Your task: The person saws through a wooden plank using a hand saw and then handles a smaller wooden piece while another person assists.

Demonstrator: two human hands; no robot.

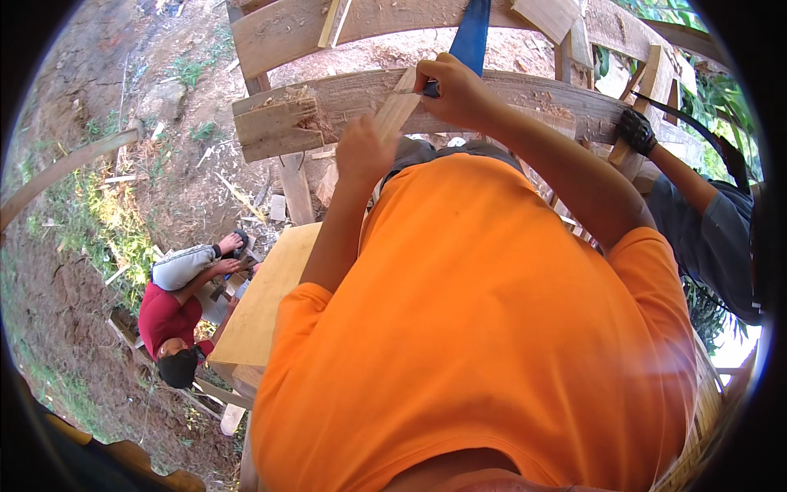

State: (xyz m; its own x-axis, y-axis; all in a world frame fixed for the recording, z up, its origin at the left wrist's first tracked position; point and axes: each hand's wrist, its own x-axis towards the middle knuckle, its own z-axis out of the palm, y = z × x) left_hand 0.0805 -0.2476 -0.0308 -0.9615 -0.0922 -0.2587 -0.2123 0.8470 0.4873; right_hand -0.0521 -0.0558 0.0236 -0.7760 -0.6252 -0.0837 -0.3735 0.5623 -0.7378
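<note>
My left hand [365, 152] is closed around the lower end of a short wooden strip [397, 113], which slants up and to the right over a rough plank. Just right of the strip's upper part, my right hand [461, 92] is closed on a dark blue handle. A blue handsaw blade [472, 34] extends from that hand toward the top edge. The saw lies close to the strip; whether they touch is hidden by my fingers. Under both hands runs the rough plank [352, 102], with wood shavings on it.
A second plank [287, 34] runs farther off, with wood offcuts [548, 15] on it. At left, a person in a red shirt [168, 316] squats beside a yellowish board [266, 295]. At right, another person's black-gloved hand [635, 131] rests by the planks. Scraps litter the dirt ground.
</note>
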